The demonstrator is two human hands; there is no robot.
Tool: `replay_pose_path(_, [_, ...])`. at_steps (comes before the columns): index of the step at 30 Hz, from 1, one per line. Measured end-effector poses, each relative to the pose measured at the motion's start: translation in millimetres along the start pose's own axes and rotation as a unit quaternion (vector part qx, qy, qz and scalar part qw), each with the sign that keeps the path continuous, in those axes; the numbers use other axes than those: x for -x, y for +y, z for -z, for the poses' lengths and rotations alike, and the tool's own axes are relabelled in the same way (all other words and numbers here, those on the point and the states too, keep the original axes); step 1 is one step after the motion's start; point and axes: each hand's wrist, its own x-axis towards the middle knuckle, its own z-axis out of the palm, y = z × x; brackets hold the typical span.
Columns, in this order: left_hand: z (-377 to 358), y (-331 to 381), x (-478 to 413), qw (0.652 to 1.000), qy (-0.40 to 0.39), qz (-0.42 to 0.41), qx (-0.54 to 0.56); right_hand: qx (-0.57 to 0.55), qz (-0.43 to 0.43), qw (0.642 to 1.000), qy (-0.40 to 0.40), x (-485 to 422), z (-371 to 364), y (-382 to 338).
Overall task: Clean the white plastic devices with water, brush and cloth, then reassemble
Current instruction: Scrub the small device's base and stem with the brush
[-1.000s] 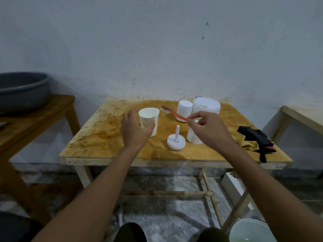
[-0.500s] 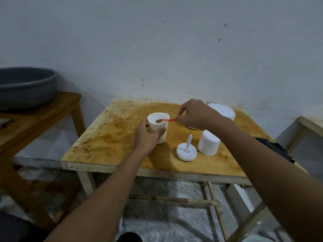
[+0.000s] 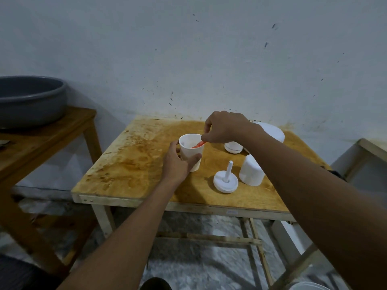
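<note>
A white paper cup (image 3: 192, 152) stands on the stained wooden table (image 3: 134, 170). My left hand (image 3: 178, 164) grips the cup from the near side. Above the cup's rim my right hand (image 3: 225, 127) pinches an orange-handled brush (image 3: 198, 145), whose head dips down inside the cup. To the right lie the white plastic parts: a round base with an upright post (image 3: 226, 181), a cylindrical cover (image 3: 251, 170), a smaller round piece (image 3: 233, 147) and a large domed piece (image 3: 272, 131) partly hidden behind my right forearm.
A grey basin (image 3: 29, 99) sits on a second wooden table (image 3: 41, 137) at the left. Another table's edge (image 3: 372, 149) shows at the right. A white bucket rim (image 3: 307, 286) is on the floor at bottom right. The wall stands right behind the table.
My right hand carried the brush leftward from beside the white parts and lowered its head into the cup. My left hand kept holding the cup. The camera shifted closer and left.
</note>
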Motion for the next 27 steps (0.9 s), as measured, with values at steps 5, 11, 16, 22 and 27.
replay_pose_path(5, [1, 2, 1, 1.0, -0.001, -0.006, 0.005, -0.093, -0.01, 0.995, 0.023, -6, -5, 4])
replay_pose_path(11, [0, 4, 1, 1.0, -0.001, 0.005, -0.004, -0.173, -0.064, 0.978, 0.098, -1, -24, 11])
replay_pose_path(16, [0, 6, 2, 1.0, 0.006, 0.007, -0.001, -0.239, -0.088, 0.961, 0.108, 3, -37, 12])
replay_pose_path(22, [0, 9, 5, 1.0, 0.007, 0.017, 0.001, -0.287, -0.083, 0.95, 0.087, 6, -46, 18])
replay_pose_path(27, [-2, 10, 9, 1.0, 0.013, 0.018, -0.012, -0.321, -0.1, 0.937, 0.091, 14, -46, 20])
